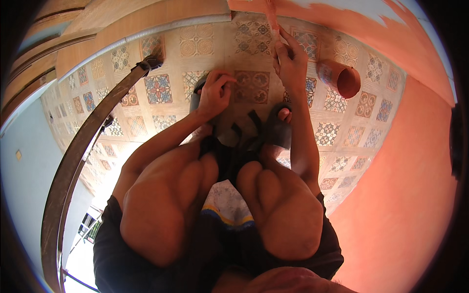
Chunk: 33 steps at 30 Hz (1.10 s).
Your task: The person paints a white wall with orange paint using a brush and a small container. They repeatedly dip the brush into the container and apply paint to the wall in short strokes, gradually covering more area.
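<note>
My right hand (291, 60) grips a paintbrush (272, 18) coated in orange paint, its upper end against the lower part of the wall (322, 20). That wall is partly orange, with pale patches higher up. To the right of this hand an orange-stained cylindrical container (339, 78) lies or stands on the patterned tile floor (251, 88); its opening shows paint-coloured inside. My left hand (218, 91) hangs over the floor near my left sandal, fingers loosely bent and apart, holding nothing.
A long dark metal ladder or frame part (91, 124) rises along the left side, its foot on the tiles. Wooden panelling (176, 14) runs along the upper left. An orange wall (406, 175) stands at the right. My knees and sandals (278, 126) occupy the middle.
</note>
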{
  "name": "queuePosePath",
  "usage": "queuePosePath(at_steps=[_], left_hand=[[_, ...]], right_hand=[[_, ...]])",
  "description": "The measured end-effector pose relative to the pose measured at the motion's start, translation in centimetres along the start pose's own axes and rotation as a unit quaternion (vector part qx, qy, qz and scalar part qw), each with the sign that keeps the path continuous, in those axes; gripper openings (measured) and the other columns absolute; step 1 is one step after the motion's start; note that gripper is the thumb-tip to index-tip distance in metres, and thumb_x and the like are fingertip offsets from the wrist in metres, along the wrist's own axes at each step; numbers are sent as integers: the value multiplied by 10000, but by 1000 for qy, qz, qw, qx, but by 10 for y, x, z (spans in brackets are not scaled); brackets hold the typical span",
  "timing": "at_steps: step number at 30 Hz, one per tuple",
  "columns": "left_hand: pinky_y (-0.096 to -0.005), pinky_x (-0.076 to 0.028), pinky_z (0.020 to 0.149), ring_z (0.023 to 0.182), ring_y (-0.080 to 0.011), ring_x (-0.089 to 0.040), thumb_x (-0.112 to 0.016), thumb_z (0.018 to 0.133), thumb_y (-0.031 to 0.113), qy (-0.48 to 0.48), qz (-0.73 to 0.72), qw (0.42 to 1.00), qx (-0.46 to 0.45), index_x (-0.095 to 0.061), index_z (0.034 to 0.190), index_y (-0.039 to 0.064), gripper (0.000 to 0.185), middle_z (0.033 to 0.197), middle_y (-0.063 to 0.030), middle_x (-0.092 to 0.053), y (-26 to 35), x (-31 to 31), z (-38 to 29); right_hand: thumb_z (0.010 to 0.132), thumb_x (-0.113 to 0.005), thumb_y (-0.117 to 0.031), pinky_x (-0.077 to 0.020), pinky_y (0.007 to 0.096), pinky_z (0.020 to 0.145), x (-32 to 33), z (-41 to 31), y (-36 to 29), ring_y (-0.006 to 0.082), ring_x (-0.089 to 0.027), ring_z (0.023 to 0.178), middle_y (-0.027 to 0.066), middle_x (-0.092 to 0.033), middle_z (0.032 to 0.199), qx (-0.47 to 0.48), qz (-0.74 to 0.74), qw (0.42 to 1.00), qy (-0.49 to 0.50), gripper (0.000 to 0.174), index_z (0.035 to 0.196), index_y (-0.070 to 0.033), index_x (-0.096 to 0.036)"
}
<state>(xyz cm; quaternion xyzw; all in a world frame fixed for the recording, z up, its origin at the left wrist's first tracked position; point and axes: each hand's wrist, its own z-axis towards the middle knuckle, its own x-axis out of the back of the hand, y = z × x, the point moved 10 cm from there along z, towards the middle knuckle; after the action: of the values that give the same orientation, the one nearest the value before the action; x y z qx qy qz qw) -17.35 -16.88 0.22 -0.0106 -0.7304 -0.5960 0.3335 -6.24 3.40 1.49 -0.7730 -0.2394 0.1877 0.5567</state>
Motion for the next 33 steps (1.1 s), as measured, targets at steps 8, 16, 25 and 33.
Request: queuePosePath(at_steps=[8, 16, 25, 33], left_hand=[[-321, -485, 600, 905, -277, -619, -608, 874, -57, -2, -6, 1000, -4, -711, 1026, 49, 212, 1092, -116, -611, 1, -1, 1], [-334, -487, 628, 903, -278, -618, -604, 864, -65, 3, -4, 1000, -7, -712, 1030, 51, 230, 1095, -117, -612, 1, -1, 0], [-284, -612, 638, 955, -257, -664, -579, 898, -67, -20, 20, 1000, 7, -703, 1053, 57, 234, 1155, -118, -604, -2, -2, 1], [-290, -610, 648, 954, -276, -660, -583, 921, -51, -10, 26, 999, -27, -698, 1059, 52, 207, 1168, -128, -599, 0, -1, 1]], right_hand=[[1053, -561, -113, -311, 216, 416, -13, 8, 5, 38, -421, 486, -4, -567, 727, 26, -43, 999, -14, 419, 1466, -46, -552], [1055, -559, -120, -313, 220, 413, -15, -2, 4, 38, -426, 487, -1, -569, 727, 22, -38, 999, -23, 414, 1463, -48, -555], [1055, -560, -130, -306, 213, 400, -5, -2, -1, 40, -419, 473, 2, -577, 733, -6, -1, 1000, 12, 423, 1470, -47, -544], [1050, -571, -132, -298, 215, 387, -18, 1, -1, 39, -416, 465, 4, -574, 739, -32, -11, 998, -44, 428, 1462, -19, -541]])
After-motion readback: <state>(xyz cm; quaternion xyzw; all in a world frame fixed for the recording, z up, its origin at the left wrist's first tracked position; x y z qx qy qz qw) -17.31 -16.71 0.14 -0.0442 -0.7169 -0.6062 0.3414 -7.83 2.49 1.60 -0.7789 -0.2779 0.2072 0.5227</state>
